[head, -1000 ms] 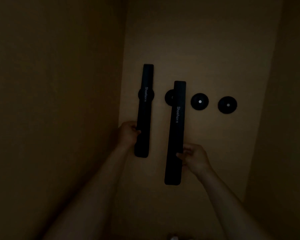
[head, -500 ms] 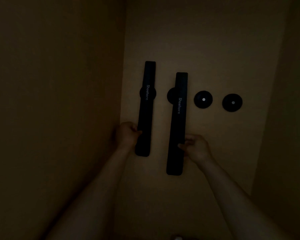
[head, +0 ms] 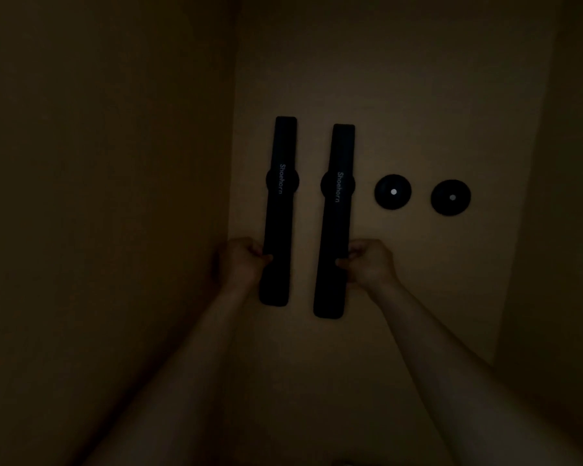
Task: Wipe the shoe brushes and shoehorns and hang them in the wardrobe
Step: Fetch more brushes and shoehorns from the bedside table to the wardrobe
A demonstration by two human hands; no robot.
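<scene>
Shoehorns: left shoehorn (head: pixel 279 210) and right shoehorn (head: pixel 334 220), judged stiff, light, smooth.
Grip: left hand (head: pixel 241 262) and right hand (head: pixel 369 262) each pinch a lower edge; mounts sit above fingers.

both hands (head: pixel 246 260) (head: pixel 367 262) raised, fingers curled.

Place: dim wardrobe interior in a home.
Evidence: plain tan back panel (head: pixel 418 95), side walls, round black wall mounts (head: pixel 392 192).
</scene>
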